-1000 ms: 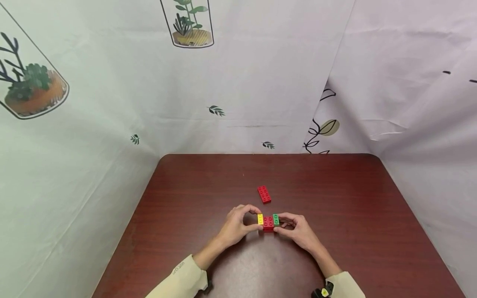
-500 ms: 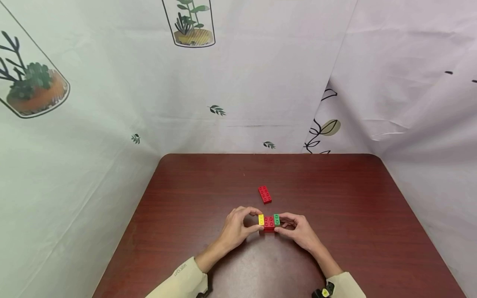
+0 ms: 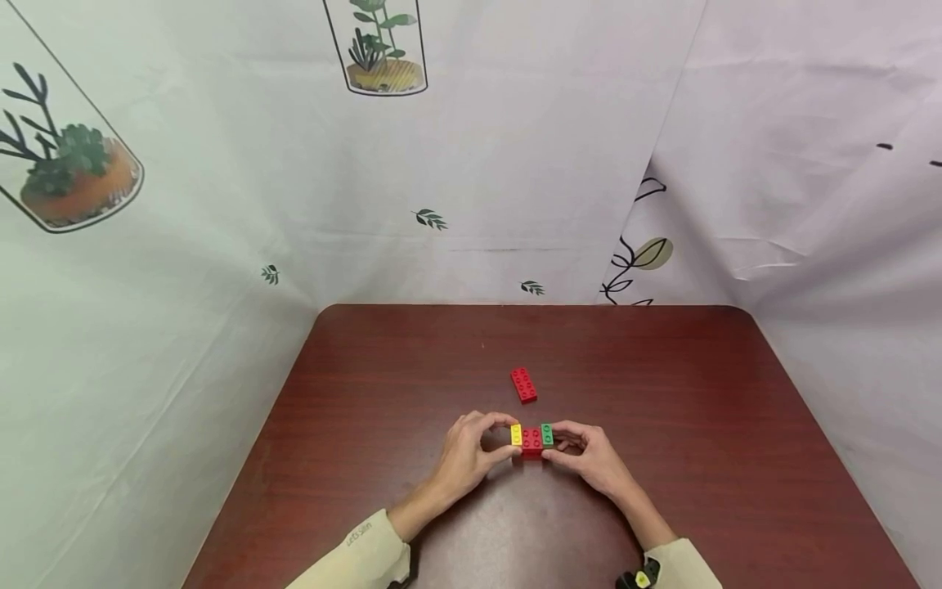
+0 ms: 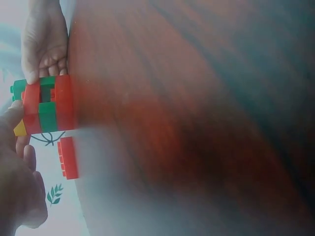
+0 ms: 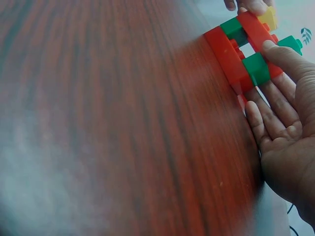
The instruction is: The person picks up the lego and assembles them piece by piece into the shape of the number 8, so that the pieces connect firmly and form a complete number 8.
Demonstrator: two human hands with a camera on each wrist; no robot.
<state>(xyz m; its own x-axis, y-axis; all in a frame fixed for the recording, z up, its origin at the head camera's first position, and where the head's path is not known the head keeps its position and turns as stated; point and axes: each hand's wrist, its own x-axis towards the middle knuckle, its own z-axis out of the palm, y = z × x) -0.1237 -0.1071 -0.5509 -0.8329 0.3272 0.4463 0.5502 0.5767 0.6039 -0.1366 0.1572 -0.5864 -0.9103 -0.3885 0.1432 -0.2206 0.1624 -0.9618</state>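
Note:
A small tower of toy building bricks stands on the table between the two hands. Its bottom red brick [image 4: 65, 103] carries two green bricks [image 4: 47, 118] with a gap between them, and an upper red brick [image 4: 32, 108] bridges them. On top sit a yellow brick [image 3: 516, 434] at the left end and a green brick [image 3: 547, 434] at the right end. The left hand [image 3: 465, 450] pinches the tower's left end by the yellow brick, thumb in front and forefinger behind. Mirroring it, the right hand [image 3: 592, 458] pinches the right end by the green brick.
A loose red brick [image 3: 524, 385] lies studs up on the brown table [image 3: 383, 352], just beyond the tower. Printed white cloth [image 3: 515, 147] hangs around the back and sides. Each forearm has a light sleeve, and a dark strap [image 3: 639, 577] shows at the right wrist.
Both hands keep their hold on the brick tower. The head view has shifted very slightly; nothing else visibly differs.

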